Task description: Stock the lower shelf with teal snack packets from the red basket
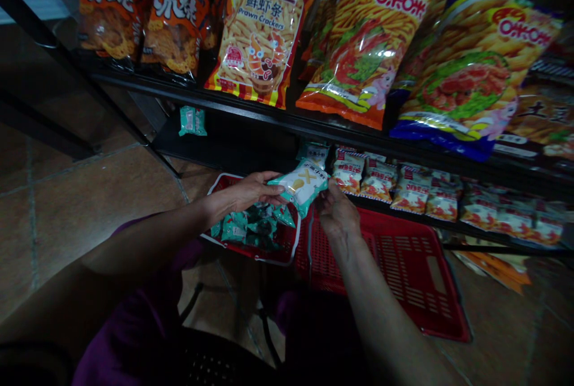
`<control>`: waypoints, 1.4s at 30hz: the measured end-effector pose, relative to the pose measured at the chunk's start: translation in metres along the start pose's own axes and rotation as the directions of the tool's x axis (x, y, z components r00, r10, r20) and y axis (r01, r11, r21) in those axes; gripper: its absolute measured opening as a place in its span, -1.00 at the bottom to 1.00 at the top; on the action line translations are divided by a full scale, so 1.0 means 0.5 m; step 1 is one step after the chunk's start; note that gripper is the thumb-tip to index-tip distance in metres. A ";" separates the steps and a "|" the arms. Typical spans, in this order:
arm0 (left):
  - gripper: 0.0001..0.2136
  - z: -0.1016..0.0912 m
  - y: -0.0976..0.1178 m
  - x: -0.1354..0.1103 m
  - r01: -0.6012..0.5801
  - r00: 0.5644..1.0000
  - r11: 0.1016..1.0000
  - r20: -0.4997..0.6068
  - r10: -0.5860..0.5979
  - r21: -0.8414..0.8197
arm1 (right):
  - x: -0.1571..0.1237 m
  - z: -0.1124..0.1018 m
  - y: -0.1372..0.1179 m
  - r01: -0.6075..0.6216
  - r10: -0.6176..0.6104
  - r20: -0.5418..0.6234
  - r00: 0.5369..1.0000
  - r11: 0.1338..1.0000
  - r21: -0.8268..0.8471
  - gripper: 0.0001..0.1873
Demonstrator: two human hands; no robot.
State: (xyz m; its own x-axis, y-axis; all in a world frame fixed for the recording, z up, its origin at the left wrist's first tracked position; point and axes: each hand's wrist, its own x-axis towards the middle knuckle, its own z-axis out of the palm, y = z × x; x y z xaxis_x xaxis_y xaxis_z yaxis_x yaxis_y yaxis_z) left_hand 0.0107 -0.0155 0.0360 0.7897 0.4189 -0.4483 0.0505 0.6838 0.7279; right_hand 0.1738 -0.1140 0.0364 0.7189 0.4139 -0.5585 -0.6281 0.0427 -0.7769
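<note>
Between my two hands is a small teal and white snack bag, held in front of the lower shelf. My left hand grips its left end, thumb on top. At the right end, the fingers of my right hand pinch its edge. Just behind it, another teal snack bag stands on the lower shelf. Below my left hand, a red basket with a white handle contains several teal snack bags. A single teal bag sits at the shelf's left end.
Small red and white snack bags line the lower shelf to the right. Large bags, including prawn crackers, fill the upper shelf. A second red basket lies under my right forearm. Orange packaging is on the floor at right.
</note>
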 end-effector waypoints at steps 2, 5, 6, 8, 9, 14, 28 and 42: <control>-0.68 0.000 0.001 0.000 -0.020 1.000 1.000 -0.001 0.020 -0.012 | 0.002 0.000 0.000 -0.029 0.029 0.030 0.999 1.000 0.002 -0.89; -0.66 -0.001 0.001 0.001 -0.072 0.996 0.997 -0.046 0.070 -0.039 | -0.003 0.003 0.002 -0.088 0.096 0.128 0.987 0.994 -0.069 -0.91; -0.64 -0.001 0.000 0.002 -0.094 0.993 0.994 -0.074 0.090 -0.047 | -0.009 0.005 0.004 -0.110 0.127 0.165 0.978 0.988 -0.105 -0.87; -0.62 -0.002 -0.001 0.003 -0.123 0.986 0.991 -0.123 0.116 -0.052 | -0.023 0.008 0.008 -0.140 0.179 0.243 0.953 0.976 -0.168 -0.78; -0.60 -0.003 -0.002 0.004 -0.131 0.982 0.990 -0.141 0.122 -0.051 | -0.030 0.009 0.012 -0.146 0.198 0.285 0.938 0.970 -0.193 -0.74; -0.50 -0.009 -0.010 0.008 -0.134 0.971 0.990 -0.207 0.121 -0.051 | -0.053 0.008 0.035 -0.038 0.163 0.418 0.894 0.956 -0.292 -0.59; -0.63 -0.018 -0.018 0.009 -0.072 0.990 0.991 -0.116 0.085 0.113 | -0.039 0.009 0.052 0.069 0.012 0.284 0.959 0.960 -0.273 -0.55; -0.62 -0.015 -0.027 0.021 -0.217 0.872 0.950 -0.393 0.292 0.224 | -0.007 -0.018 0.070 0.730 -0.481 0.550 0.683 0.422 -0.538 -0.60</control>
State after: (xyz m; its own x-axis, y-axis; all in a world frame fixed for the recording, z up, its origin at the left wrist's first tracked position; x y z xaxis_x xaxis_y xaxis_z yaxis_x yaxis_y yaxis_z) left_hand 0.0137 -0.0159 0.0173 0.4630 0.7996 -0.3825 0.0140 0.4250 0.9051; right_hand 0.1517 -0.1220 0.0086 0.6296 0.7619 0.1522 0.4198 -0.1688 -0.8918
